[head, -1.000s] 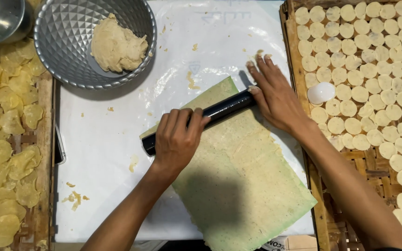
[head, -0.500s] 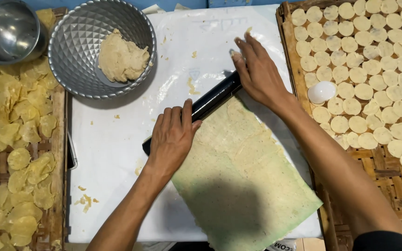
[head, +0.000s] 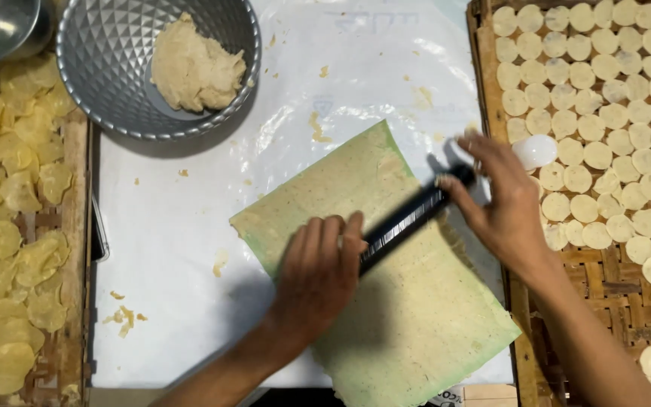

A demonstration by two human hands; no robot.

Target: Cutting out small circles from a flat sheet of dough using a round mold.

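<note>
Beside dough sheet [head: 386, 249]: bowl [head: 114, 83], woven tray [head: 597, 271].

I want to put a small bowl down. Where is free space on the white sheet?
Free: the white sheet between the metal bowl and the dough sheet, with only crumbs. Crowded: the right tray of dough discs, the left tray of chips.

Bare white sheet [head: 190, 218] lies open left of the dough sheet [head: 408, 316] — only crumbs there. Up top-left the bowl [head: 107, 83] blocks the corner; woven trays [head: 559, 271] hem in both sides — right one packed with discs [head: 604, 151].
</note>
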